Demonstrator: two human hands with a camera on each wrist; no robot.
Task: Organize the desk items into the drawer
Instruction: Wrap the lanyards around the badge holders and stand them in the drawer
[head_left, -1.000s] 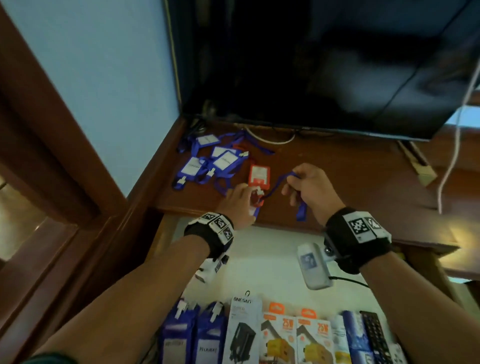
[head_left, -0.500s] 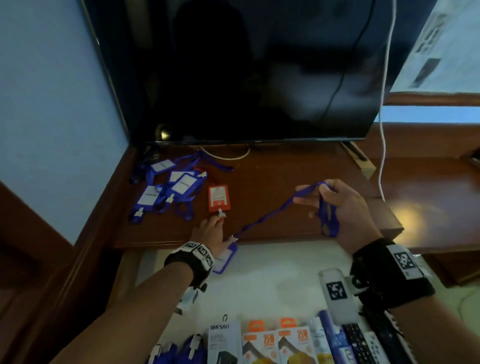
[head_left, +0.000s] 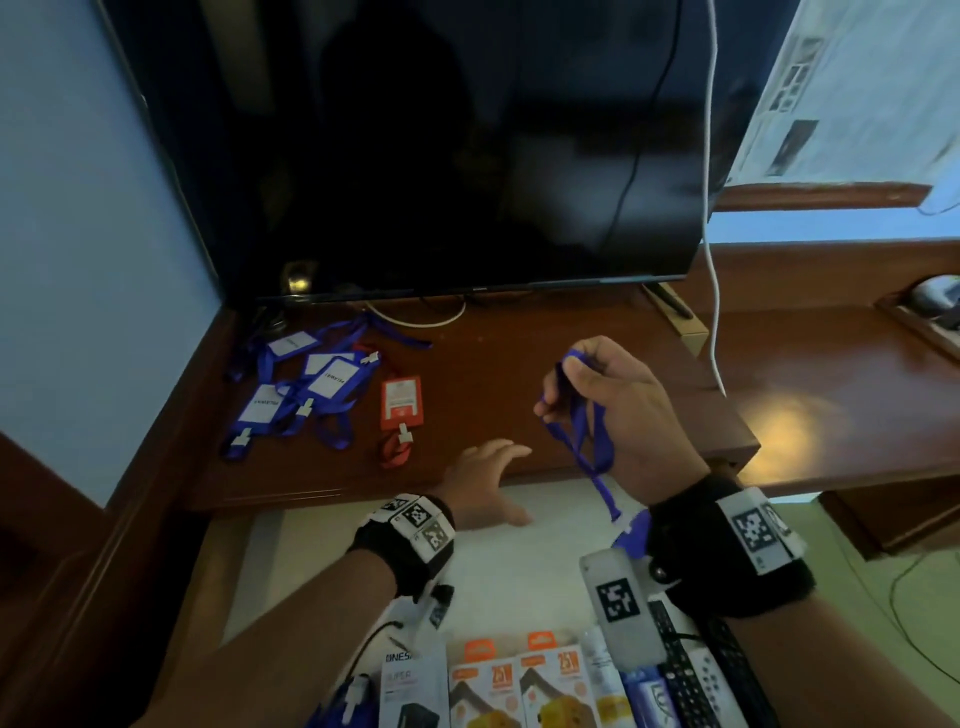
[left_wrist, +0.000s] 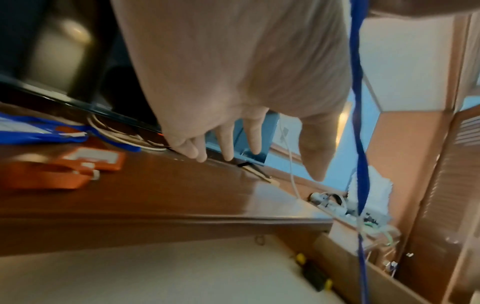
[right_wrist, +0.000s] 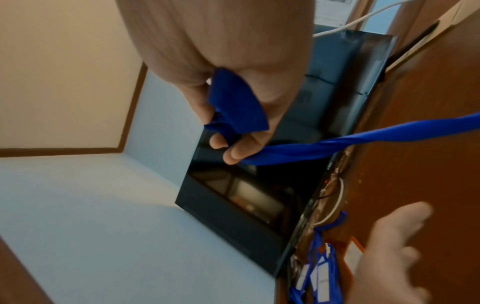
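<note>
1. My right hand (head_left: 613, 410) is up over the desk (head_left: 519, 374). Its fingers (right_wrist: 241, 152) are curled tight round a blue lanyard (head_left: 584, 431), bunched in loops.

2. The strap hangs almost straight down from that hand, past the front edge of the desk, toward the open drawer (head_left: 519, 587) below. I think a badge holder (head_left: 631, 535) hangs at the end, but my wrist hides most of it.

3. My left hand (head_left: 485, 480) is low at the desk edge. Its fingers (left_wrist: 226, 144) are spread out and hold nothing.

4. So the long line of the strap runs up and down, and the drawer is right under it. I think my right hand just needs to go down and toward me to drop it in.

5. More blue lanyards (head_left: 306, 384) and one orange badge (head_left: 400, 402) lie on the left of the desk, near the wall. My left hand is the nearer one to them, so I would use it for those.

6. Boxes (head_left: 498, 686) already sit at the near end of the drawer.
</note>
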